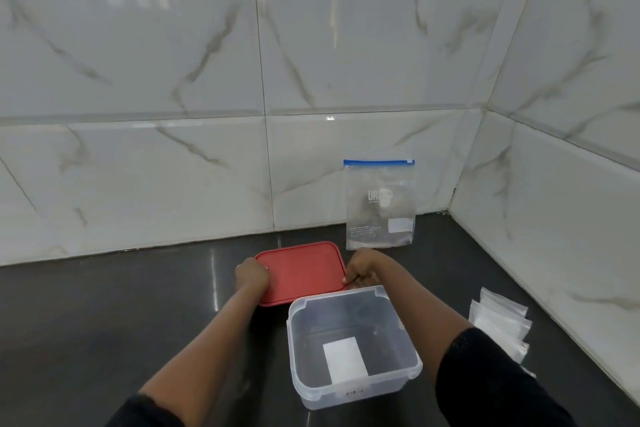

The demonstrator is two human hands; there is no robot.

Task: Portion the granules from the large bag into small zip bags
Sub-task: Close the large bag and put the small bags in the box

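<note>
The left hand [251, 276] grips the left edge of a red square plastic lid [301, 274], with the fingers curled over the rim. The right hand [362, 270] grips the right edge of the same lid near its near-right corner, fingers curled round the rim and a fingertip showing on the top face. The lid lies flat between the two hands, over the dark glossy countertop [104, 322]. Whether it touches the surface cannot be told.

A clear square plastic container [298, 340] stands open on the countertop, just near and right of the lid. Its far rim lies just beside the right hand. A white rectangular patch [344, 359] shows at the container's bottom.

The large clear zip bag with a blue closure strip [380, 204] stands upright at the far side, leaning against the white marble-pattern tiled wall [138, 166], just far and right of the lid. It carries pale printing and a small white label. Its contents cannot be made out.

A fanned stack of small clear zip bags [498, 322] lies on the countertop at the right, near the side wall and apart from the container. Both forearms reach in from the near edge, with dark sleeves at the elbows.
</note>
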